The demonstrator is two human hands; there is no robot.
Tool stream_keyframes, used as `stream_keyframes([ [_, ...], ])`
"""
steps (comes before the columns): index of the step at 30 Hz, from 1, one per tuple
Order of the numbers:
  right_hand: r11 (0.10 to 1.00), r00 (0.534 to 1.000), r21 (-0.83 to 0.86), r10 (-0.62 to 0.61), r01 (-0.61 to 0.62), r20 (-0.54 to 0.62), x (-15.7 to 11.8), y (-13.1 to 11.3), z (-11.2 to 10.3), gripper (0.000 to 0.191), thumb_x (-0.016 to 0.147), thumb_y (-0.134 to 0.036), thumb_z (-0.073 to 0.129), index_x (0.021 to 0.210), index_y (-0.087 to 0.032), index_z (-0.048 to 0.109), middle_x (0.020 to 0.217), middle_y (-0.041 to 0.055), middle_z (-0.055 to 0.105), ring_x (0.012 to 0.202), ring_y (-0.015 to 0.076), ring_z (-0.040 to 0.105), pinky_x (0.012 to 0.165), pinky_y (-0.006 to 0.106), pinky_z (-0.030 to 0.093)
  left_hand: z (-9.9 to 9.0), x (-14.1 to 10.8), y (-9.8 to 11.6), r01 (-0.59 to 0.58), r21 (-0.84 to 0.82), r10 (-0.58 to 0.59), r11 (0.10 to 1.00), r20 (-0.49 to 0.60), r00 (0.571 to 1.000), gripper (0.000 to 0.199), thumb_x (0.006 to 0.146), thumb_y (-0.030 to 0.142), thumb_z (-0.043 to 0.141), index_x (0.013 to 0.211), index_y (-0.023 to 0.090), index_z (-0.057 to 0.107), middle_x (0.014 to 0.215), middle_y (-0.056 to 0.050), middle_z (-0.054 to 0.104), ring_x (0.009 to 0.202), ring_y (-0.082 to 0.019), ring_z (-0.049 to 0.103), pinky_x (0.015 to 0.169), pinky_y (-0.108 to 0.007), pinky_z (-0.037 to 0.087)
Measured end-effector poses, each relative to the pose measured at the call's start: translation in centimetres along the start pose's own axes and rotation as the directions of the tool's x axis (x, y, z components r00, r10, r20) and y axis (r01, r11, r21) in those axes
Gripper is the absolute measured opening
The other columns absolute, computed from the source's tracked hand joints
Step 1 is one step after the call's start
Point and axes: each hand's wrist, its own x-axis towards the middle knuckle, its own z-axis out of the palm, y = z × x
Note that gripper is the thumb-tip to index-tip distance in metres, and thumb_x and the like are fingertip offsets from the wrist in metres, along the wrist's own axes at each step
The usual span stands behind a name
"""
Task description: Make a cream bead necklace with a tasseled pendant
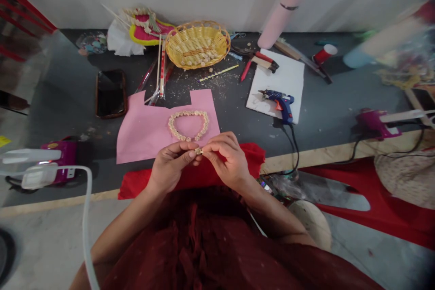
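Small pale piece (198,151), one: pinched between the fingertips of left hand (170,165) and right hand (228,158), at five o'clock from beaded ring (189,113) on pink sheet (146,131). Probably light, dry, fragile; best gripped lightly by its edges.

The table (231,93) carries two purple socket boxes (69,157) near its front edge; one phone (111,94) toward its left edge; one basket (199,38) near its far edge; one glue gun (285,103); one beaded ring (205,122).
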Motion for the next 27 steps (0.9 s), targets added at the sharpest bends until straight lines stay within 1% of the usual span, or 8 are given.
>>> stream_keyframes([
  [8,0.991,0.997,-0.105,-0.081,0.079,-0.019,0.3,0.1,-0.3,0.006,0.091,-0.018,0.065,0.088,-0.023,0.068,0.086,0.0031,0.072,0.089,0.019,0.061,0.081,0.037,0.052,-0.1,0.0,0.0,-0.003,0.019,0.003,1.0,0.017,1.0,0.024,0.065,0.025,0.09,0.085,0.015,0.078,0.073,-0.006,0.075,0.062,-0.011,0.069,0.062,-0.019,0.057],
  [13,0.989,0.997,-0.127,-0.074,0.073,-0.007,0.6,-0.2,-0.5,0.008,0.093,-0.02,0.064,0.088,-0.024,0.069,0.087,0.0032,0.072,0.089,0.019,0.06,0.082,0.038,0.052,-0.1,0.0,-0.1,0.007,0.004,-0.007,1.0,0.014,1.0,0.024,0.065,0.025,0.09,0.084,0.016,0.078,0.072,-0.005,0.075,0.062,-0.011,0.069,0.062,-0.019,0.058],
  [15,0.988,0.997,-0.135,-0.079,0.081,0.023,0.9,-0.3,-0.6,0.009,0.093,-0.021,0.063,0.089,-0.023,0.07,0.089,0.0035,0.073,0.091,0.0195,0.06,0.083,0.038,0.051,-0.1,0.1,-0.1,0.016,0.003,-0.016,1.0,0.016,1.0,0.024,0.065,0.025,0.09,0.084,0.015,0.078,0.073,-0.005,0.075,0.063,-0.012,0.07,0.063,-0.019,0.058],
  [20,0.973,0.982,-0.164,-0.14,0.16,0.127,2.0,-0.1,-1.4,0.012,0.095,-0.023,0.06,0.092,-0.023,0.072,0.093,0.003,0.075,0.096,0.0206,0.058,0.086,0.039,0.047,-0.1,0.1,-0.2,0.033,0.003,-0.034,0.999,0.034,0.999,0.023,0.065,0.024,0.09,0.083,0.015,0.078,0.074,-0.005,0.075,0.063,-0.012,0.07,0.062,-0.019,0.058],
  [24,0.974,0.957,-0.123,-0.155,0.19,0.245,3.2,0.3,-2.0,0.013,0.095,-0.023,0.06,0.092,-0.027,0.073,0.095,0.0012,0.075,0.096,0.0205,0.058,0.085,0.039,0.045,-0.1,0.0,-0.1,0.036,0.011,-0.037,0.999,0.054,0.998,0.022,0.068,0.023,0.088,0.083,0.014,0.077,0.074,-0.005,0.074,0.063,-0.011,0.069,0.061,-0.019,0.058],
  [27,0.977,0.939,-0.088,-0.158,0.193,0.307,4.1,0.4,-2.3,0.011,0.095,-0.026,0.062,0.092,-0.028,0.073,0.094,-0.0001,0.075,0.096,0.0207,0.058,0.086,0.04,0.044,-0.1,-0.1,0.0,0.046,0.012,-0.046,0.999,0.06,0.997,0.023,0.069,0.022,0.087,0.086,0.012,0.074,0.075,-0.005,0.074,0.064,-0.012,0.069,0.06,-0.02,0.058],
])
